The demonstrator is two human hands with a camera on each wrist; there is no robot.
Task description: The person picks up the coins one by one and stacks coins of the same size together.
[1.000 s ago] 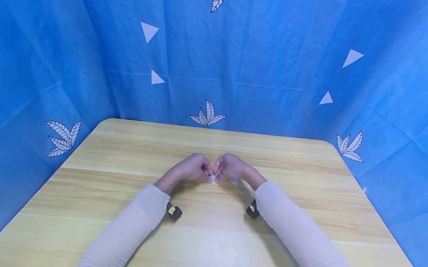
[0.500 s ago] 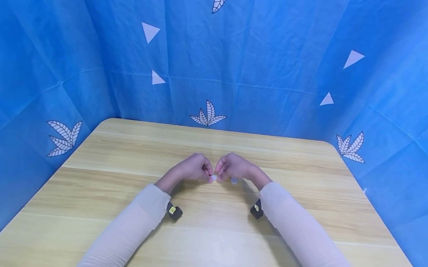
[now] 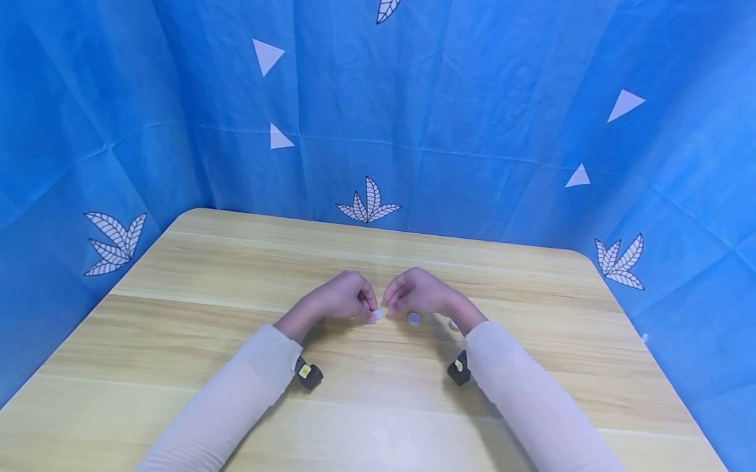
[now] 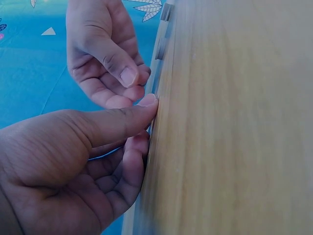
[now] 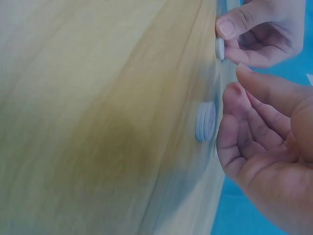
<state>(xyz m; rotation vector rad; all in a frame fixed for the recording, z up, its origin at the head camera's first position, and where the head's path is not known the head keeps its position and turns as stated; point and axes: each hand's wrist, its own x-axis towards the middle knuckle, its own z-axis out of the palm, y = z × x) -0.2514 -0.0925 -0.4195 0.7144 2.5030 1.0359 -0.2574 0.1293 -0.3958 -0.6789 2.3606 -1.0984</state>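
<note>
Two hands meet at the middle of the wooden bench (image 3: 227, 272), fingertips nearly touching. The left hand (image 3: 335, 300) pinches a small white disc (image 3: 378, 314) between thumb and forefinger, right down on the wood. The right hand (image 3: 416, 293) hovers just beside it, fingers loosely curled, holding nothing. A little stack of white discs (image 5: 205, 121) sits on the bench just under that right hand's fingers.

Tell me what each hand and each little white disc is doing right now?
Left hand: fingers curled, pinching a disc against the table.
Pinched disc: held on the table under the left thumb.
Right hand: fingers relaxed, holding nothing.
Stacked discs: lying flat on the table, untouched.
</note>
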